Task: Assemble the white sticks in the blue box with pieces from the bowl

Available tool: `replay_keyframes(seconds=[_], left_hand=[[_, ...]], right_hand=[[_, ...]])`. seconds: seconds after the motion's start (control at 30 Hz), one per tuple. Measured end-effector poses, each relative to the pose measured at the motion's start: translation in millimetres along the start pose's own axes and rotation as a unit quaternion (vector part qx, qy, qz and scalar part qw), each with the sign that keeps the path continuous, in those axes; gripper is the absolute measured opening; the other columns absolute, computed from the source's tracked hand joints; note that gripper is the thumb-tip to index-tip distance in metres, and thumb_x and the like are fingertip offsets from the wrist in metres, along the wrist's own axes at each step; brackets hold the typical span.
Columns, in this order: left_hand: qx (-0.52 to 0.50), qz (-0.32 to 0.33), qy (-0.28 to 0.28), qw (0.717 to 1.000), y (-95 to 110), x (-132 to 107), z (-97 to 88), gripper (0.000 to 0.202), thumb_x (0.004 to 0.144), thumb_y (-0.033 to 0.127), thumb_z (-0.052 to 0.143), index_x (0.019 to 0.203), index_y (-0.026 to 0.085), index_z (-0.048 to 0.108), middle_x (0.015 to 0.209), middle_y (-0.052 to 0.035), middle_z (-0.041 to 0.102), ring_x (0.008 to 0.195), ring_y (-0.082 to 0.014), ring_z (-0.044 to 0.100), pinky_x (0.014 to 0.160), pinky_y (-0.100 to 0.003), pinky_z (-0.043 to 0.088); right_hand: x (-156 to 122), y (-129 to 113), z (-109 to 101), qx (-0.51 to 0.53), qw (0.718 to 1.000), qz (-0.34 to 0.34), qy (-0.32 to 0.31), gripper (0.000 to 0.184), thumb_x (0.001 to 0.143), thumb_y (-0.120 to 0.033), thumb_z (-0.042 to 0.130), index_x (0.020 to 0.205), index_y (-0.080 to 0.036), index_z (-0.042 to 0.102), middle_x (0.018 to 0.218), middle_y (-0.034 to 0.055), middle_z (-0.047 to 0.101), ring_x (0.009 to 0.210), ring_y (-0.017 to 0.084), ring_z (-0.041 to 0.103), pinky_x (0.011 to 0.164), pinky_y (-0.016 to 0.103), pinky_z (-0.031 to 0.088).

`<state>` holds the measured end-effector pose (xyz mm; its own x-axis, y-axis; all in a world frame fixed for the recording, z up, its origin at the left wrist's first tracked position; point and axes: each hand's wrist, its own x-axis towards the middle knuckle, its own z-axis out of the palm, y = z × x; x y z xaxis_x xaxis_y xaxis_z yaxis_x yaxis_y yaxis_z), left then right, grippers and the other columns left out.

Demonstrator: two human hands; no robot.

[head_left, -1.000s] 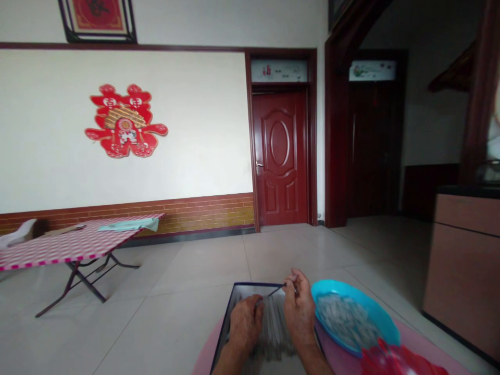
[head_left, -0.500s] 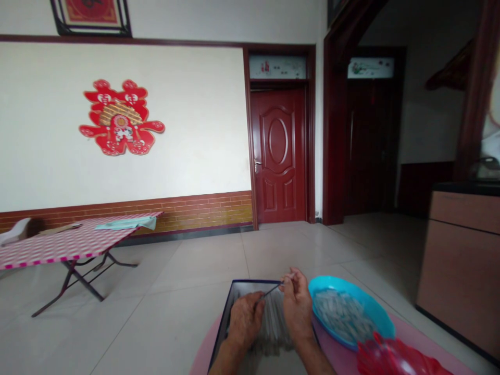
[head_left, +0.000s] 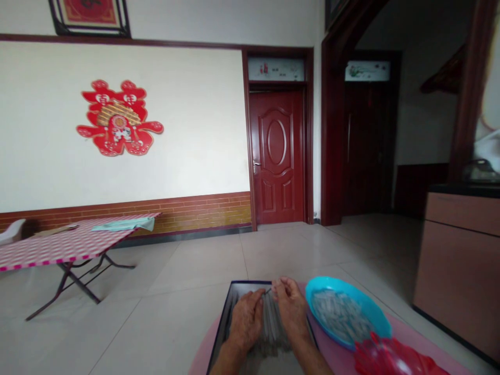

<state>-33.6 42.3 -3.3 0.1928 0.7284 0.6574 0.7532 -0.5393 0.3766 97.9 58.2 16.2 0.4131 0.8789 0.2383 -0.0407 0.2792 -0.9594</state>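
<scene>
My left hand [head_left: 246, 317] and my right hand [head_left: 288, 308] are close together over a dark rectangular tray [head_left: 224, 325] that holds several thin grey sticks. Both hands have their fingers pinched on the ends of one thin stick [head_left: 267, 291] just above the tray. The tray lies on a round pink table [head_left: 203, 357] at the bottom of the view. A blue bowl [head_left: 347, 315] with pale small pieces stands just right of my right hand.
A red plastic thing [head_left: 390, 357] lies at the table's right edge. A folding table with a red checked cloth [head_left: 70, 245] stands at the left wall. A wooden cabinet [head_left: 457, 260] is at the right, a red door [head_left: 278, 156] straight ahead across tiled floor.
My right hand has come down and to the left, closer to my left hand, so the stick between them shows shorter. The view has shifted slightly.
</scene>
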Motion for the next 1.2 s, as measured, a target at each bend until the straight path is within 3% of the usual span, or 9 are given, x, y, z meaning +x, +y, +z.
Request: replay_keyframes(seconds=[0.23, 0.6, 0.8, 1.0, 1.2], left_hand=[[-0.046, -0.011, 0.009, 0.999, -2, 1, 1.7, 0.038, 0.091, 0.023, 0.034, 0.117, 0.015, 0.059, 0.110, -0.0104, 0.069, 0.100, -0.0198, 0.064, 0.091, -0.034, 0.049], [-0.037, -0.025, 0.024, 0.999, -2, 0, 2.9, 0.037, 0.091, 0.024, 0.033, 0.116, 0.014, 0.059, 0.106, -0.0113, 0.070, 0.095, -0.0202, 0.067, 0.085, -0.034, 0.053], [-0.007, -0.033, 0.033, 0.999, -9, 0, 4.5, 0.039, 0.091, 0.027, 0.032, 0.113, 0.015, 0.062, 0.099, -0.0107, 0.072, 0.088, -0.0203, 0.069, 0.079, -0.032, 0.055], [0.020, -0.054, 0.031, 0.998, -12, 2, 0.5, 0.039, 0.092, 0.031, 0.032, 0.104, 0.017, 0.066, 0.094, -0.0093, 0.074, 0.081, -0.0207, 0.070, 0.072, -0.030, 0.055], [0.049, -0.095, -0.004, 0.994, -7, 3, -5.4, 0.037, 0.094, 0.030, 0.032, 0.105, 0.018, 0.066, 0.094, -0.0079, 0.074, 0.081, -0.0208, 0.070, 0.071, -0.029, 0.054]], right_hand=[[-7, 3, 4, -0.165, 0.980, -0.102, -0.044, 0.025, 0.074, -0.041, 0.047, 0.076, -0.023, 0.065, 0.082, 0.0053, 0.071, 0.082, 0.020, 0.064, 0.076, 0.029, 0.047], [-16, 8, 7, -0.231, 0.946, -0.206, -0.093, 0.032, 0.085, -0.033, 0.036, 0.078, -0.020, 0.065, 0.082, 0.0081, 0.068, 0.080, 0.021, 0.062, 0.075, 0.032, 0.046], [-27, 13, 11, -0.219, 0.931, -0.269, -0.110, 0.027, 0.081, -0.014, 0.038, 0.092, -0.019, 0.062, 0.089, 0.0064, 0.066, 0.085, 0.018, 0.061, 0.078, 0.030, 0.049], [-37, 21, 14, -0.228, 0.912, -0.304, -0.155, 0.037, 0.085, -0.012, 0.036, 0.117, -0.019, 0.054, 0.106, 0.0081, 0.064, 0.101, 0.017, 0.058, 0.091, 0.033, 0.047], [-38, 19, 13, -0.235, 0.899, -0.325, -0.174, 0.040, 0.086, -0.012, 0.037, 0.121, -0.020, 0.052, 0.108, 0.0084, 0.063, 0.102, 0.018, 0.058, 0.092, 0.034, 0.048]])
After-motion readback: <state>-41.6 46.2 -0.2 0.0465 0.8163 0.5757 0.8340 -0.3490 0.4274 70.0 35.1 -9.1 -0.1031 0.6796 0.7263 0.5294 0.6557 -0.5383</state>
